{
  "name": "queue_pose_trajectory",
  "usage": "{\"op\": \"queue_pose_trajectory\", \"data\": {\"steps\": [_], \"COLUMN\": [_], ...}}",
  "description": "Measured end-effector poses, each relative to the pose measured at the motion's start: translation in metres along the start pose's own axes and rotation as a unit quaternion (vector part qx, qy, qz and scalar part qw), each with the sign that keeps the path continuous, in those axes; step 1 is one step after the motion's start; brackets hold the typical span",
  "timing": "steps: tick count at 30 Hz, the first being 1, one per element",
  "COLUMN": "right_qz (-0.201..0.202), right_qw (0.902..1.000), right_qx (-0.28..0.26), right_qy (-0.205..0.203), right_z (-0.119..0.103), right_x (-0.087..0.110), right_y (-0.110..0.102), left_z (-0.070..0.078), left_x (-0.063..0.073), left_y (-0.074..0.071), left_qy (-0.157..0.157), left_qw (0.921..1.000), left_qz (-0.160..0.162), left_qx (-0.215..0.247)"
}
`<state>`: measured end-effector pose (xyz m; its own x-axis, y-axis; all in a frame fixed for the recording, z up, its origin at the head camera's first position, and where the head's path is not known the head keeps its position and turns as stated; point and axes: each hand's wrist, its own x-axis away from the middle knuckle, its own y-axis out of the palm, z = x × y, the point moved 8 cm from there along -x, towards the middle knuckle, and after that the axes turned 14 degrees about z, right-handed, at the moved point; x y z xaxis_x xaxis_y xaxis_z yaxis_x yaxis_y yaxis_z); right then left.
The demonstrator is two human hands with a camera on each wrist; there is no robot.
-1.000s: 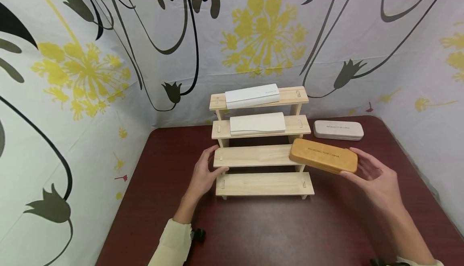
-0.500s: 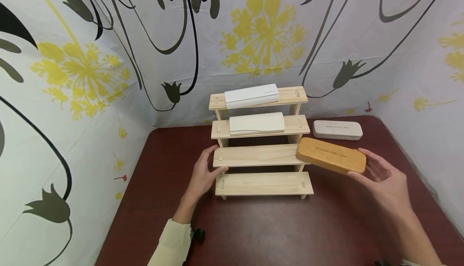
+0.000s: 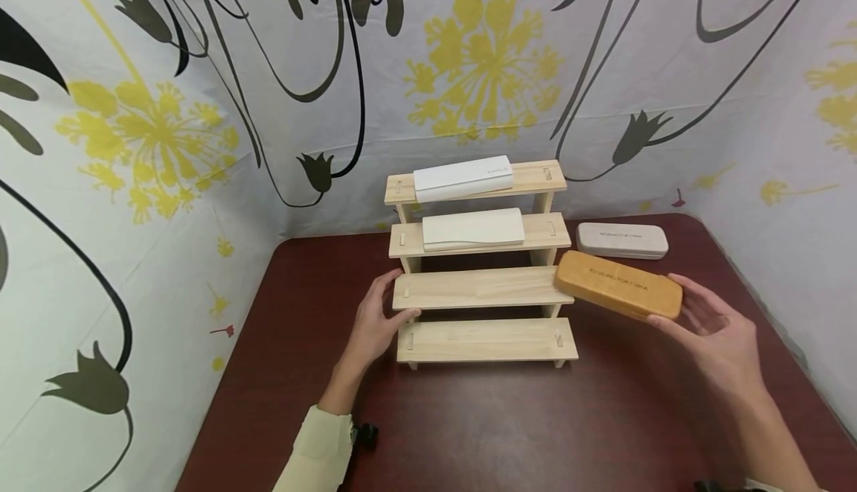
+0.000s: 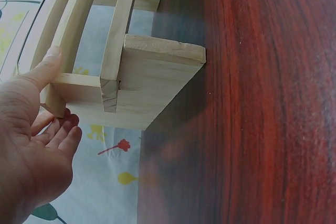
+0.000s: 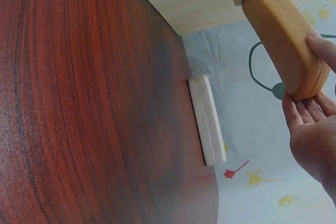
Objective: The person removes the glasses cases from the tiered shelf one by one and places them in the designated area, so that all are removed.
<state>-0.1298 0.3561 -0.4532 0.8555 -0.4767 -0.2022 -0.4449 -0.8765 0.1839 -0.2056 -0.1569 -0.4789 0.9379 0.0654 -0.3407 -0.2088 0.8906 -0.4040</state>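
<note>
My right hand (image 3: pixel 719 336) pinches the right end of a mustard-yellow glasses case (image 3: pixel 619 285), thumb on one side and fingers on the other. The case is tilted in the air, its left end beside the right end of the third step down. My left hand (image 3: pixel 375 321) grips the left end of that step on a pale wooden tiered display rack (image 3: pixel 487 342); in the left wrist view its thumb (image 4: pixel 46 69) lies over the board and fingers curl below. A white case (image 3: pixel 463 178) lies on the top step, a cream case (image 3: pixel 473 229) on the second.
A pale grey glasses case (image 3: pixel 623 240) lies on the dark red table (image 3: pixel 495 432), near the back right, behind the yellow case. A white cloth (image 3: pixel 375 112) with flower prints hangs behind and at both sides of the table.
The right hand has moved the yellow case to the right and slightly back, away from over the third step's right end. My left hand stays in place on the rack.
</note>
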Motion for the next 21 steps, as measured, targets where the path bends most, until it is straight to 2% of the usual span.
{"op": "queue_pose_trajectory", "data": {"steps": [11,21], "right_qz": [0.022,0.042], "right_qw": [0.9996,0.9949], "right_qx": [0.006,0.086], "right_qy": [0.017,0.030], "right_z": [0.009,0.012], "right_x": [-0.005,-0.011], "right_y": [-0.006,-0.014], "left_z": [-0.001,0.000], "left_x": [0.001,0.000], "left_y": [0.000,0.000], "left_qy": [0.004,0.008], "left_qw": [1.0000,1.0000], "left_qz": [0.001,0.002], "left_qx": [-0.002,-0.006]}}
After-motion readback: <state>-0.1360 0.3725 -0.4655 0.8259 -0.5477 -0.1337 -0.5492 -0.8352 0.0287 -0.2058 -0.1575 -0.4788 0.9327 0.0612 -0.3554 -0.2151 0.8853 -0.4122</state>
